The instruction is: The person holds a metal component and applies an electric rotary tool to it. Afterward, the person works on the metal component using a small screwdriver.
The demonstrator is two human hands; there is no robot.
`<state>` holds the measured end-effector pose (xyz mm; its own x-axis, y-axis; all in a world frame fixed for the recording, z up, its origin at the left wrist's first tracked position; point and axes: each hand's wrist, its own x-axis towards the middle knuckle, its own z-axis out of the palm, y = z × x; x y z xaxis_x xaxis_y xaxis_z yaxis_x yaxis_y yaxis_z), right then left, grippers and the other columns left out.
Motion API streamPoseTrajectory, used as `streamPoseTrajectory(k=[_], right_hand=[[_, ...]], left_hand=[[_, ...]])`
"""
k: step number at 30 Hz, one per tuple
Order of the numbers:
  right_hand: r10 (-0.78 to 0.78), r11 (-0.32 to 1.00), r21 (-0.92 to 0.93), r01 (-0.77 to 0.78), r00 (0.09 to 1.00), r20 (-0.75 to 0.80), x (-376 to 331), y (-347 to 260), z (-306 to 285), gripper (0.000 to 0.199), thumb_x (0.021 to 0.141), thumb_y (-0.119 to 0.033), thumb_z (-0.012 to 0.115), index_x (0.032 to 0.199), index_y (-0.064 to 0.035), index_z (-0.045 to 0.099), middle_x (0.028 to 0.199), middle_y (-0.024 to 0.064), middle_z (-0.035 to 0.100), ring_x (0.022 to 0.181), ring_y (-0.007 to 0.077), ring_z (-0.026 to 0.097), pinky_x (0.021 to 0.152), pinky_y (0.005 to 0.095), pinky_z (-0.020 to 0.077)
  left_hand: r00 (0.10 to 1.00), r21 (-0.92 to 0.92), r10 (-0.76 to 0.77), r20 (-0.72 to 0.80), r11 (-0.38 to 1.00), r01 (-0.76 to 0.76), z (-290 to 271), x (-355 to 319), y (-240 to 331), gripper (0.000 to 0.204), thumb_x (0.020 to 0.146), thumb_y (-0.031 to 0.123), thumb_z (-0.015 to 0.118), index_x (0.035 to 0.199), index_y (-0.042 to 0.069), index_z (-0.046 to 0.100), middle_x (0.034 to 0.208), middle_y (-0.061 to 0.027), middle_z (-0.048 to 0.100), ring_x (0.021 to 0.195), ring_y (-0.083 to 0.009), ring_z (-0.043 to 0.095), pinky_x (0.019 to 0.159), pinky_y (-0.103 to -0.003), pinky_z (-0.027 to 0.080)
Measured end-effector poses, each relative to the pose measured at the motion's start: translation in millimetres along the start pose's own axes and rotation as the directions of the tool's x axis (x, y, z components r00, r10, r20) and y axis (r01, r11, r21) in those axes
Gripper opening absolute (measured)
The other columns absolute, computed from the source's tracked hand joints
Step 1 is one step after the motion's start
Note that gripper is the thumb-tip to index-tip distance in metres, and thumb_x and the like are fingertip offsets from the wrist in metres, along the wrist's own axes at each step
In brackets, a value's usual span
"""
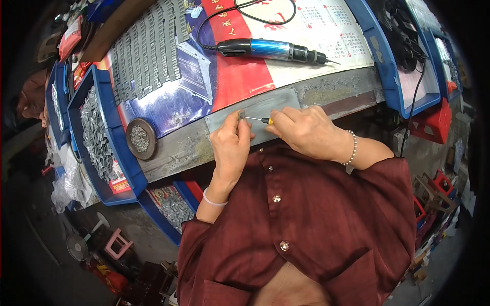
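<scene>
My left hand (232, 145) pinches a small grey metal piece (241, 115) between thumb and fingertips, just above a flat metal plate (278, 100) at the bench's near edge. Closed round the handle of a screwdriver (253, 119), my right hand (305, 130) points its thin shaft leftward. The shaft's tip meets or nearly touches the grey piece; exact contact is too small to tell. A bit of yellow and black handle shows beside my right fingers, while the rest is hidden in the grip.
A blue electric screwdriver (270, 49) with a black cord lies on the printed sheets. Rows of grey parts (148, 48) cover the far left. Nearer stand a round dish (149, 155) of tiny screws and a blue bin (133, 176) of grey pieces. Another blue bin (422, 102) is at right.
</scene>
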<state>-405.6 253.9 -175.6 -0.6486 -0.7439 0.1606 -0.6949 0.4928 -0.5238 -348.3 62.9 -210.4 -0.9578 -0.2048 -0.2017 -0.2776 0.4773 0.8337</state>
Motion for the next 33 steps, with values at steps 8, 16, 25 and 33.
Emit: streamPoseTrajectory(k=[8, 16, 25, 33], right_hand=[[-0.353, 0.928, 0.035, 0.371, 0.905, -0.237, 5.3, 11.0, 11.2, 0.024, 0.089, -0.023, 0.065, 0.091, -0.0007, 0.056, 0.068, 0.0087, 0.054, 0.051, 0.0278, 0.059, 0.043, 0.0385, 0.0460], [-0.241, 0.966, -0.083, 0.243, 0.970, 0.042, 5.4, 12.3, -5.2, 0.017, 0.088, -0.016, 0.060, 0.093, 0.0009, 0.058, 0.075, 0.0098, 0.056, 0.057, 0.0248, 0.061, 0.047, 0.0368, 0.0482], [-0.409, 0.912, 0.039, 0.408, 0.911, 0.051, 21.9, 22.3, -8.8, 0.015, 0.088, -0.014, 0.058, 0.095, -0.0015, 0.061, 0.078, 0.0083, 0.053, 0.066, 0.0228, 0.057, 0.058, 0.0339, 0.0486], [0.075, 0.552, 0.638, -0.537, 0.794, 0.603, 29.3, 35.5, 0.5, 0.039, 0.102, -0.029, 0.045, 0.111, 0.0061, 0.060, 0.059, 0.0085, 0.056, 0.043, 0.0149, 0.048, 0.044, 0.0302, 0.0428]], left_hand=[[1.000, -0.020, 0.029, -0.004, 0.999, -0.029, -0.3, -0.4, -2.9, 0.020, 0.093, 0.005, 0.054, 0.105, -0.007, 0.065, 0.075, -0.0129, 0.071, 0.062, -0.0169, 0.071, 0.054, -0.027, 0.054], [1.000, -0.035, -0.005, -0.008, 0.999, 0.005, 0.4, 0.1, -4.4, 0.020, 0.092, 0.005, 0.055, 0.105, -0.006, 0.065, 0.074, -0.0127, 0.071, 0.061, -0.0169, 0.071, 0.054, -0.028, 0.055], [1.000, -0.041, -0.004, -0.009, 0.999, 0.004, 1.4, 2.1, -3.2, 0.019, 0.092, 0.005, 0.056, 0.104, -0.006, 0.065, 0.073, -0.0129, 0.070, 0.061, -0.0171, 0.071, 0.054, -0.027, 0.054], [0.996, 0.080, 0.087, -0.010, 0.993, -0.086, 1.3, 1.0, -3.7, 0.020, 0.091, 0.004, 0.054, 0.103, -0.006, 0.066, 0.073, -0.0143, 0.070, 0.062, -0.0197, 0.072, 0.054, -0.030, 0.054]])
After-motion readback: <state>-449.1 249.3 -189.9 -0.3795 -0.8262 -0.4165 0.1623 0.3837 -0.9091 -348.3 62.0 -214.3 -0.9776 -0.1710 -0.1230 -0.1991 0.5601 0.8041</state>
